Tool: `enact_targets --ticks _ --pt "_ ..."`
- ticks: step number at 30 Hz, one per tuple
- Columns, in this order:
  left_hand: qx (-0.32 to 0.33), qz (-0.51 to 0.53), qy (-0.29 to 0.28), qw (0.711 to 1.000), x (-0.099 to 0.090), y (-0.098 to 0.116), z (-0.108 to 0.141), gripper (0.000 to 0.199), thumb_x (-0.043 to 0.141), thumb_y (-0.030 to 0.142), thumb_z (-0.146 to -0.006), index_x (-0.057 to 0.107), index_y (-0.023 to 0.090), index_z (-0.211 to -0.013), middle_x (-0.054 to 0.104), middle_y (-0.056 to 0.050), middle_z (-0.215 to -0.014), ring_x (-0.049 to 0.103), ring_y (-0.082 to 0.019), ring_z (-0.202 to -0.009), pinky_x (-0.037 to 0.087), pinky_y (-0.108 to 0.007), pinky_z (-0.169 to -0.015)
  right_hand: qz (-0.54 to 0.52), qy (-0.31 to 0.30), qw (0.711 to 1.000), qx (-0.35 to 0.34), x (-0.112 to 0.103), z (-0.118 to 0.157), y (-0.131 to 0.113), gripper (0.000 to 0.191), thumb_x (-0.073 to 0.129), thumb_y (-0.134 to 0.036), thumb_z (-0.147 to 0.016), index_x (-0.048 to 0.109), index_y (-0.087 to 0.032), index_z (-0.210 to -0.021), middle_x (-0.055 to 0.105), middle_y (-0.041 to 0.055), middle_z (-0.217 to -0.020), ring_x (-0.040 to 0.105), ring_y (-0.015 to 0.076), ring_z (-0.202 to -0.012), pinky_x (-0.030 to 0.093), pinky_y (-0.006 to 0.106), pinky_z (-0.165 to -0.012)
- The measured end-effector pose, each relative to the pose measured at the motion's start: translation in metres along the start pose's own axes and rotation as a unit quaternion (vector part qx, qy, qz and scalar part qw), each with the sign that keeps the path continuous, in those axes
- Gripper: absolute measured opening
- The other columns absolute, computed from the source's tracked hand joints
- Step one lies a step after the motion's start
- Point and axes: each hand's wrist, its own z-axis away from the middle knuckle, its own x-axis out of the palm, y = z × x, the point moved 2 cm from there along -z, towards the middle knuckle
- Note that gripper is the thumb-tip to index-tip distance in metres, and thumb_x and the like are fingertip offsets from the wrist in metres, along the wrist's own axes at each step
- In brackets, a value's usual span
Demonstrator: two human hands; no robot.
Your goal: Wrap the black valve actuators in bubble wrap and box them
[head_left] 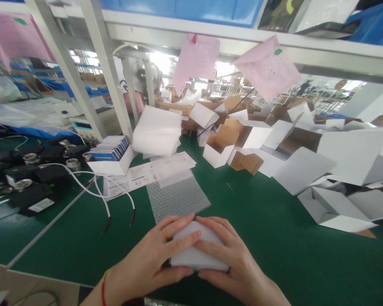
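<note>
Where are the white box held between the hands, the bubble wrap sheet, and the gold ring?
White box (195, 257): head view, on its upper face.
Bubble wrap sheet (178, 198): head view, mid-sheet.
Gold ring (165, 233): head view, on its band.

Bubble wrap (180, 197): on the tabletop (268, 229);
Box (199, 257): on the near side of the bubble wrap, between left hand (161, 253) and right hand (234, 253);
Leaflet (134, 178): left of the bubble wrap, reaching behind it;
Tray (116, 168): left of and behind the wrap, booklets (110, 148) standing in it;
Cables (108, 212): left of the wrap;
Devices (32, 193): far left of it;
Foam sheets (158, 129): behind it;
Cartons (301, 168): heaped right of and behind it;
Papers (198, 59): on the frame beam (242, 40), above and behind it
</note>
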Motion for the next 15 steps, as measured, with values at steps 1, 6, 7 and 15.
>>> enact_targets --ticks 1,6,7,15 --pt "0.006 0.003 0.006 1.000 -0.002 0.000 -0.001 0.057 0.058 0.036 -0.105 0.037 0.032 -0.158 0.047 -0.010 -0.160 0.049 -0.027 -0.140 0.049 -0.049 -0.115 -0.014 0.000 1.000 -0.002 -0.001 -0.001 0.001 0.037 0.063 -0.044 -0.102 0.061 -0.032 -0.136 0.048 0.0094 -0.149 0.046 0.0317 -0.127 0.054 0.051 -0.101" --pt "0.001 0.026 0.017 1.000 -0.006 0.001 -0.001 0.044 0.053 0.040 -0.107 0.050 0.039 -0.151 0.052 -0.007 -0.156 0.052 -0.027 -0.140 0.051 -0.048 -0.114 -0.052 0.007 0.999 0.010 -0.008 -0.004 0.000 0.036 0.055 -0.051 -0.105 0.063 -0.031 -0.134 0.052 0.0095 -0.146 0.050 0.0288 -0.123 0.056 0.046 -0.099" --pt "-0.001 0.047 0.023 0.999 -0.005 0.002 0.000 0.039 0.053 0.039 -0.107 0.056 0.039 -0.146 0.053 -0.007 -0.155 0.051 -0.027 -0.141 0.050 -0.048 -0.115 -0.049 0.012 0.999 0.009 -0.009 -0.004 -0.001 0.036 0.055 -0.050 -0.105 0.062 -0.031 -0.135 0.052 0.0095 -0.146 0.050 0.0284 -0.124 0.056 0.045 -0.100" --pt "0.014 0.169 0.078 0.982 0.013 -0.005 0.007 0.037 0.069 0.049 -0.097 0.066 0.039 -0.132 0.055 -0.008 -0.151 0.044 -0.034 -0.147 0.044 -0.059 -0.118 0.019 0.019 1.000 -0.008 -0.005 0.002 -0.005 0.051 0.060 -0.062 -0.099 0.061 -0.027 -0.136 0.049 0.0123 -0.152 0.049 0.0314 -0.134 0.056 0.048 -0.105"
